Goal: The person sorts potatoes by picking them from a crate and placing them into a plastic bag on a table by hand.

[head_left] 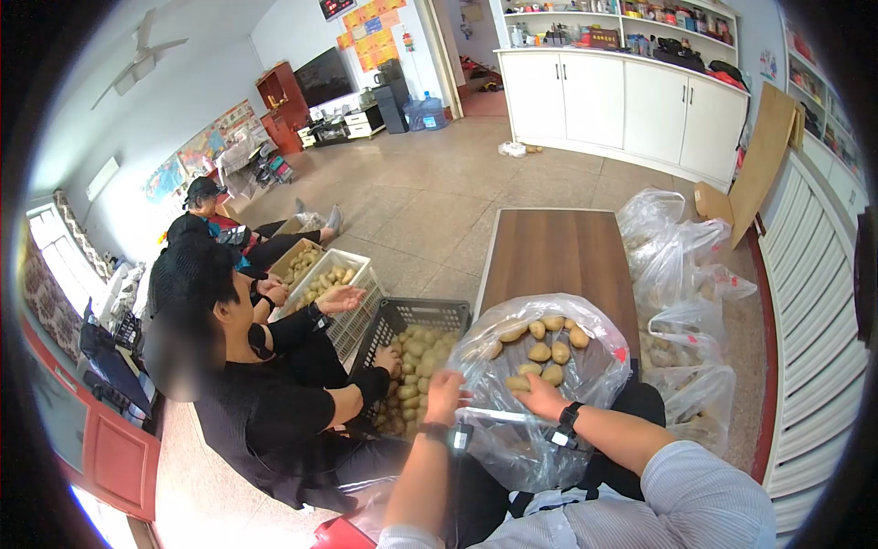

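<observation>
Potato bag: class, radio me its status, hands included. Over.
Clear bag open, several potatoes inside. Right hand at a potato; left hand by the bag's edge. Dark crate close on the left, co-worker's hand in it.

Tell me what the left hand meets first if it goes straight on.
The left hand would likely meet the clear plastic bag first; depth is unclear, so they may already touch.

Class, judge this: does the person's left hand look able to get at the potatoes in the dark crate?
Probably yes: the left hand looks close to the open-topped dark crate, though a co-worker's hand among the potatoes takes some room.
</observation>
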`<state>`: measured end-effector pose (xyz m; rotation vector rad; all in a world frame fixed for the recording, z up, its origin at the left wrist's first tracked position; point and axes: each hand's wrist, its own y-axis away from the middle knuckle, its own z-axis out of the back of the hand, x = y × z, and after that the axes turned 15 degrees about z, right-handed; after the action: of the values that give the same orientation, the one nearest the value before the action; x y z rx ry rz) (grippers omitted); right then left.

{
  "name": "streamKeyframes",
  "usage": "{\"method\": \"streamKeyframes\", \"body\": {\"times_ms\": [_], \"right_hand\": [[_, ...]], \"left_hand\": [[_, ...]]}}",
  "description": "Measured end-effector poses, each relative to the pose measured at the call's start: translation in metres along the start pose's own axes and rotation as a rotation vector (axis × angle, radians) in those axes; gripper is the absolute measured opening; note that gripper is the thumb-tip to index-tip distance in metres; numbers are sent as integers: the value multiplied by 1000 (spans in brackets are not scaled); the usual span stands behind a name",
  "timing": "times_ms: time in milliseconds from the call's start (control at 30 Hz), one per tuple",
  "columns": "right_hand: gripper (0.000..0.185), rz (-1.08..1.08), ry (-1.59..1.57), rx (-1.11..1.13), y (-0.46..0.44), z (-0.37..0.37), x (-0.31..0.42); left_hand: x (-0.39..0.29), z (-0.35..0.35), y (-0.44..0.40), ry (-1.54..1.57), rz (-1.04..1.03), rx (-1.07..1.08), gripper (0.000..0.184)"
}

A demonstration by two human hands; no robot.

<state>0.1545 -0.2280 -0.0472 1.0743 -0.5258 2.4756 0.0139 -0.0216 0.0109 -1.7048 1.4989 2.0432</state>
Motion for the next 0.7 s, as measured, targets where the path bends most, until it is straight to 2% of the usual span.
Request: {"method": "streamKeyframes", "body": {"times_ms": [67,133,233,267,333,467,567,633,700], "right_hand": [[53,-38,-67,18,-10,9,23],[55,-110,-311,30,-17,16,48],[58,-104,-416,53,-23,12,58],[58,-104,-417,53,-24,8,58],[57,81,-264,-29,-27,1,61],[53,145,-288,-3,-28,5,72],[47,75,-384,14,-27,5,74],[45,-120,-610,41,-28,4,69],[43,-54,-513,10,-27,9,67]], "left_hand": [[-2,-4,5,-36,24,19,35],[-4,-7,8,-73,49,39,38],[-8,-10,15,-133,83,81,39],[-10,-11,20,-119,102,165,39],[-12,-13,25,-104,121,248,38],[-9,-12,20,-133,140,363,39],[-7,-8,14,-142,135,407,39],[-6,-6,11,-116,131,418,38],[-5,-2,7,-13,125,404,36]]}}
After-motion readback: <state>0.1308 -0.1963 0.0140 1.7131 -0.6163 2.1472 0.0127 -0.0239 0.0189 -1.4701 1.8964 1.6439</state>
